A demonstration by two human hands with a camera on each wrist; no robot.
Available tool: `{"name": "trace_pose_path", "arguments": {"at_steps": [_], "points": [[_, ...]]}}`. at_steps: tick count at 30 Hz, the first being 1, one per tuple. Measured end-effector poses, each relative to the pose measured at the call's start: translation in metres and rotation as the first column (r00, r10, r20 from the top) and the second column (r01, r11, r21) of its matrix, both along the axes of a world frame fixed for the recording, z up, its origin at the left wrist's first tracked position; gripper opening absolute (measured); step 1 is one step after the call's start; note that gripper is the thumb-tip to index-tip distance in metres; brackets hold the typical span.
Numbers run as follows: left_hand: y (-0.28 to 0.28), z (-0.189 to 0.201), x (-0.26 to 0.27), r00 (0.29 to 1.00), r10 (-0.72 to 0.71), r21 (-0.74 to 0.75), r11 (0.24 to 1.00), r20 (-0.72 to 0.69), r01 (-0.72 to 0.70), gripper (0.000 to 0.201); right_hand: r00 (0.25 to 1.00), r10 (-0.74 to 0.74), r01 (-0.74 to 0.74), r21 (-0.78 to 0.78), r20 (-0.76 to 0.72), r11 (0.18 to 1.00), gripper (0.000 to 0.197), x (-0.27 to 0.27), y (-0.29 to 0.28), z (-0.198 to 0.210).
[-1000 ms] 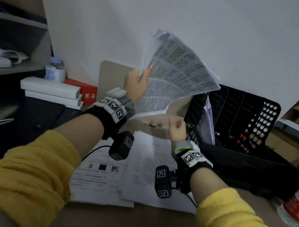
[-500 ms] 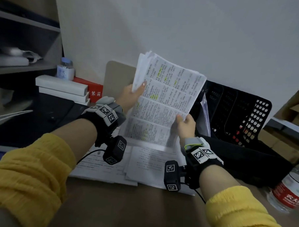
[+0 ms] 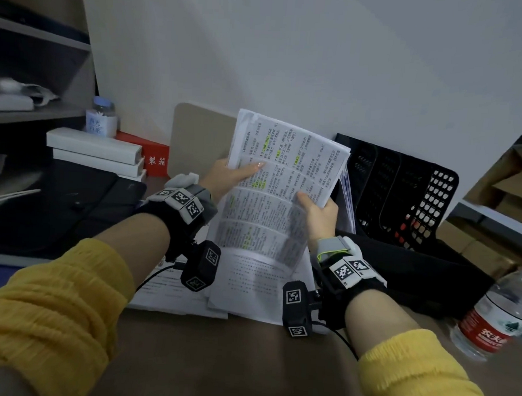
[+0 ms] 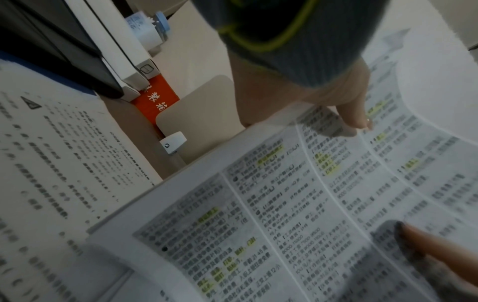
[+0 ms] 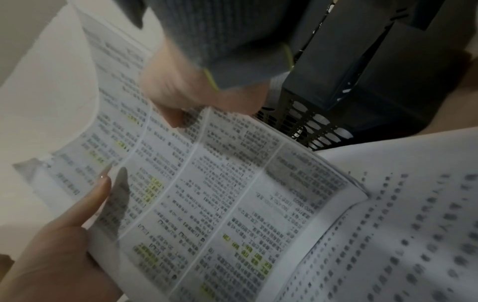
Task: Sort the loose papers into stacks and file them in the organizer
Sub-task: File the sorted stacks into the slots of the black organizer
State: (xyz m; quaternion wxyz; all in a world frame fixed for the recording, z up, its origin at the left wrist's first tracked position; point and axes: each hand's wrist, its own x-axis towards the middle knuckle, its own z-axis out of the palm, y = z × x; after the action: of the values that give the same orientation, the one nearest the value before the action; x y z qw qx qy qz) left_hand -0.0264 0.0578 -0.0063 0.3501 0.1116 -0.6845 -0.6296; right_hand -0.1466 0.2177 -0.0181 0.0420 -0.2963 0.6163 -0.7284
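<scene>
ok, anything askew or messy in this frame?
Mildly. The loose white printed sheets on the brown desk lie fanned and overlapping, not squared. The highlighted printed paper bundle, gripped by the left hand and right hand, has uneven top edges. The black mesh organizer looks upright. No spills or damage.

I see a sheaf of papers (image 3: 280, 183) held up above the worktop (image 3: 231, 361), my left hand (image 3: 230, 178) at its left edge and my right hand (image 3: 319, 214) at its right edge. Beneath it, loose sheets (image 3: 250, 284) lie flat on the worktop. To the right stands the organizer (image 3: 403, 198), against the wall, with some papers already in its nearest slot. A water bottle (image 3: 497, 316) lies at the far right. To the left, stacked boxes (image 3: 97, 154) sit with a small jar (image 3: 101, 117) behind them.
</scene>
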Motion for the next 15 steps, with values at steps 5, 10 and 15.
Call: {"name": "trace_pose_path", "arguments": {"at_steps": [5, 10, 15], "points": [[-0.013, -0.025, 0.006, 0.957, -0.049, -0.103, 0.991, 0.284, 0.081, 0.046, 0.985, 0.121, -0.132, 0.080, 0.121, 0.988, 0.020, -0.002, 0.008, -0.010], [-0.017, -0.056, 0.003, 0.954, 0.002, -0.115, 0.993, 0.301, 0.034, 0.061, 0.985, 0.128, -0.151, 0.206, 0.119, 0.967, 0.031, 0.003, 0.007, -0.028], [-0.007, -0.031, 0.002, 0.983, 0.119, -0.121, 0.987, 0.136, -0.103, 0.054, 0.985, 0.135, -0.151, 0.156, 0.108, 0.976, 0.015, 0.001, 0.010, -0.018]]}}
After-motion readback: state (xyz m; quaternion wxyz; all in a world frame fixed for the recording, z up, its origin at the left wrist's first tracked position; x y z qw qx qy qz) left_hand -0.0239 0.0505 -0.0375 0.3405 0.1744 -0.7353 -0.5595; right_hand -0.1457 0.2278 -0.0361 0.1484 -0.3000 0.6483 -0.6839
